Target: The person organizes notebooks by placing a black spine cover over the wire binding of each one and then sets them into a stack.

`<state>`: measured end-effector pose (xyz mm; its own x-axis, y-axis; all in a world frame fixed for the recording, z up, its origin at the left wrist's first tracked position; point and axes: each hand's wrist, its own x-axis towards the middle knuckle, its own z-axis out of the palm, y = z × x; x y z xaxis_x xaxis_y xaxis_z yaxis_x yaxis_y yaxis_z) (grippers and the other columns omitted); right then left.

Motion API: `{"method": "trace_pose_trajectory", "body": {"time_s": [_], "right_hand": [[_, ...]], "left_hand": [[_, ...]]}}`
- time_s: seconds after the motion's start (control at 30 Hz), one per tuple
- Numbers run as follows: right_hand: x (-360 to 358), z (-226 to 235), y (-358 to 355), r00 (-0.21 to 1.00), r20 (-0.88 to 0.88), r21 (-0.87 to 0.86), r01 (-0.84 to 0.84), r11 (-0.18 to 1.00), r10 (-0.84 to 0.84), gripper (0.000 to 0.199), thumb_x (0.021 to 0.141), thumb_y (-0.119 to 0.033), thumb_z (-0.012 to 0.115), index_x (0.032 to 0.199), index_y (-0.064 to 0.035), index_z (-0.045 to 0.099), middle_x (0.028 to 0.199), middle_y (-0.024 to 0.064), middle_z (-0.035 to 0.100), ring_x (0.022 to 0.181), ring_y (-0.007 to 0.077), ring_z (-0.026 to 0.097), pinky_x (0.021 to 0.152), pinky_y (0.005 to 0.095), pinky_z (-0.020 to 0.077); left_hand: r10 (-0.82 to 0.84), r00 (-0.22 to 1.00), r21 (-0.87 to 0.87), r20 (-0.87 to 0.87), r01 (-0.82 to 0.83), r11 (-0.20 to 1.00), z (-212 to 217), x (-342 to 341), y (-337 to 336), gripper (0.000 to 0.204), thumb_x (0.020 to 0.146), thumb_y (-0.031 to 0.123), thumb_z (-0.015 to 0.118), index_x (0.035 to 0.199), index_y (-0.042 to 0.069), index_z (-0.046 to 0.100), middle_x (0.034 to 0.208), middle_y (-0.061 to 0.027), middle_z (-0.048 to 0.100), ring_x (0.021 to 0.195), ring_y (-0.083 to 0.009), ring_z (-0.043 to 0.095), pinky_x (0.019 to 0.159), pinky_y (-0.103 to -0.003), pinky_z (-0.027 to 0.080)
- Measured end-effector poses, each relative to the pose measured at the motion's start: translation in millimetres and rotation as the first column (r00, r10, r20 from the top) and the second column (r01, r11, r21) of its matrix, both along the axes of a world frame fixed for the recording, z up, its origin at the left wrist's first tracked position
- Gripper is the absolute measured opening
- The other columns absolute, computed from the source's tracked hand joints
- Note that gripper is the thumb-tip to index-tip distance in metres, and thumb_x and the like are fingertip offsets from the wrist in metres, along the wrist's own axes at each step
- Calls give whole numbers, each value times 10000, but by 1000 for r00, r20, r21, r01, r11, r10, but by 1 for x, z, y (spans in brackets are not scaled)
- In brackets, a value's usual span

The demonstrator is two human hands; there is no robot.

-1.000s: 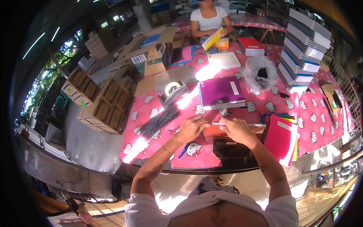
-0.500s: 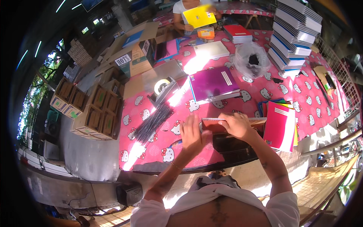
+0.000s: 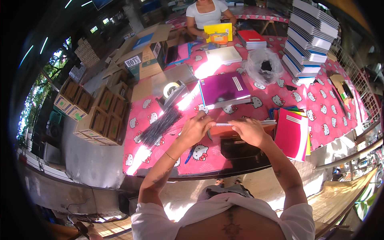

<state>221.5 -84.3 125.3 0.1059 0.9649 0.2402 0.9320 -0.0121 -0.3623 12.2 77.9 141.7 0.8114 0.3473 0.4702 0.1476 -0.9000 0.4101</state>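
Both hands, left hand [image 3: 197,129] and right hand [image 3: 249,130], grip closed on orange notebook [image 3: 228,129]; purple book [image 3: 224,89] at 12 o'clock.

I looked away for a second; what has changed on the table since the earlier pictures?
Little: both hands, left hand and right hand, stay on the orange booklet over the black machine. The person opposite now holds a yellow book upright. The purple notebook and black combs stay put.

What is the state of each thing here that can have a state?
Orange notebook: held at its top edge by both hands.
Purple notebook: closed, flat.
Cardboard box: flaps open.
Plastic bag: open, crumpled.
Left hand: gripping.
Right hand: gripping.
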Motion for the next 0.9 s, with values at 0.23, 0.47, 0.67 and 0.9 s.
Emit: {"method": "trace_pose_trajectory", "body": {"time_s": [0.23,0.47,0.67,0.9], "right_hand": [[-4,16,0,1000,-2,-69,-19,997,19,234,997,-298,540,1188,-171,589,837,172,690,866,379,677,831,524,494],[3,8,2,999,-9,-31,-36,999,36,210,992,-298,549,1155,-169,580,918,156,691,892,413,663,838,538,492],[-1,11,-1,999,-25,-6,-25,1000,25,195,992,-292,551,1149,-182,586,937,128,700,909,399,657,803,546,490],[4,13,4,999,-21,-107,-26,994,24,210,1004,-300,536,1174,-185,585,974,116,706,943,384,660,819,543,479]], "left_hand": [[116,993,59,7,-116,992,-6,0,-10,197,950,227,665,898,37,668,856,-134,595,698,-361,626,605,-445,494],[75,997,-198,31,-67,978,-3,6,-11,184,932,195,691,957,14,667,896,-150,616,769,-336,629,663,-412,504],[-2,1000,142,-31,6,990,-10,0,0,279,916,306,696,970,35,665,909,-128,592,848,-329,634,715,-440,516],[-30,1000,-12,-8,30,999,-9,8,-3,287,921,317,677,912,31,653,867,-112,564,777,-309,630,657,-420,509]]}}
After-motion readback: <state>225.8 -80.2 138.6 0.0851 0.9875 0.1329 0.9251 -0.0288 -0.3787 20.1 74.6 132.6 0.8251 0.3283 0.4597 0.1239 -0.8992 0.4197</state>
